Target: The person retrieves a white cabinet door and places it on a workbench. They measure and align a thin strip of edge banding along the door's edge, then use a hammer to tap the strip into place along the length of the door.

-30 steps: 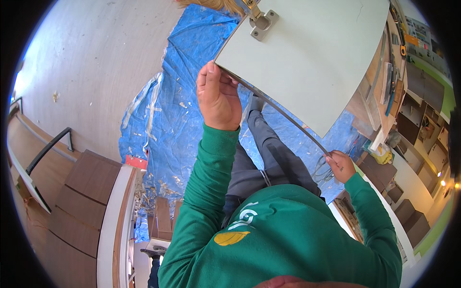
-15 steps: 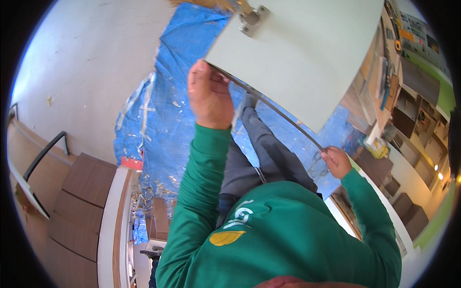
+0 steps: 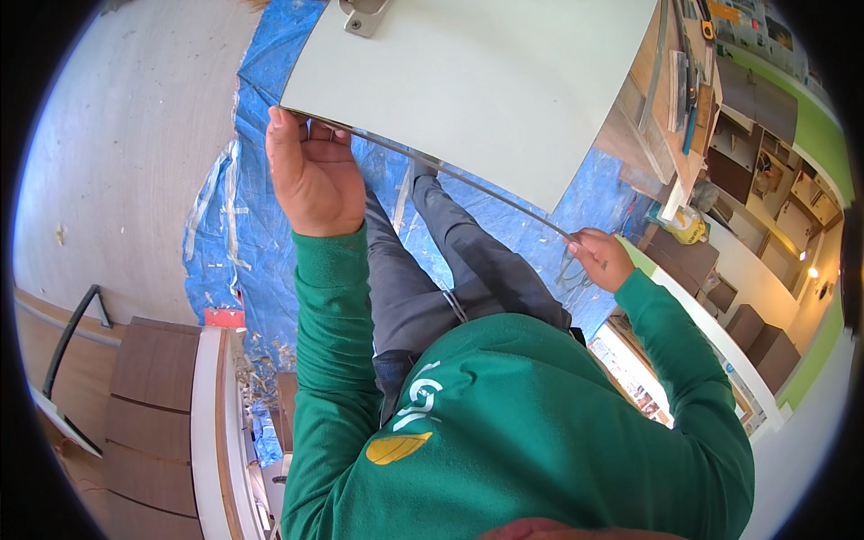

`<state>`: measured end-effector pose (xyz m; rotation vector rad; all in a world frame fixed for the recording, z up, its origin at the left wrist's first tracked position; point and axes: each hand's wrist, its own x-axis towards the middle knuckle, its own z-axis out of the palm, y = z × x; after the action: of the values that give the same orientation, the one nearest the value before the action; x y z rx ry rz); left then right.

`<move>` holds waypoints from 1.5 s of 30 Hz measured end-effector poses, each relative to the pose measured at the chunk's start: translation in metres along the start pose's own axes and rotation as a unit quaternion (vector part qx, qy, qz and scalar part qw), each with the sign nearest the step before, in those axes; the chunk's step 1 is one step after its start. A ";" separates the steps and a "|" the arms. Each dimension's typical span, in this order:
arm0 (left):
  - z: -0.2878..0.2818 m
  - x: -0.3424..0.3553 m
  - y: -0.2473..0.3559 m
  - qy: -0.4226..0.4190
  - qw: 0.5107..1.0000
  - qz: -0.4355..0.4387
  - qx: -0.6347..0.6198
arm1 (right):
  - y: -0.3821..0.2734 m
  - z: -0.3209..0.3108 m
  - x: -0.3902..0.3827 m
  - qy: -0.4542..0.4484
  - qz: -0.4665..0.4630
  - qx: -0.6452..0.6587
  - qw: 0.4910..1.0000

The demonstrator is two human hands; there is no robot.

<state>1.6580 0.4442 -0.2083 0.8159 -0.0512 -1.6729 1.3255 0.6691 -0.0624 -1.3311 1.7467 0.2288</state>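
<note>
The thin dark strip (image 3: 490,188) runs lengthwise from upper left to lower right, bowed slightly, along the near edge of the pale board (image 3: 477,85), its right end pointing past the board's corner toward the person's right side. The right hand (image 3: 601,259) pinches that end between thumb and fingers, while the left hand (image 3: 322,184) grips at the board's left corner, though whether it clasps strip, board or both is hard to tell. A metal hinge (image 3: 366,18) sits on the board's face, above the blue sheet (image 3: 205,268) on the floor.
</note>
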 end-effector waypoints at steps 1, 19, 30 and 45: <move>0.000 0.000 0.000 0.004 1.000 0.000 0.004 | 0.002 0.000 0.001 0.005 -0.002 0.008 1.000; 0.016 -0.002 0.002 0.043 0.999 0.014 -0.003 | 0.007 -0.001 0.010 0.016 -0.004 0.001 1.000; 0.012 0.000 0.000 0.029 0.998 0.021 -0.045 | 0.007 -0.001 0.010 0.025 -0.033 0.012 0.999; 0.008 0.001 -0.007 0.036 0.994 0.024 -0.096 | -0.001 -0.007 0.007 -0.002 0.004 0.011 1.000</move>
<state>1.6481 0.4425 -0.2055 0.7232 0.1372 -1.5740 1.3227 0.6596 -0.0629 -1.3073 1.7474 0.2172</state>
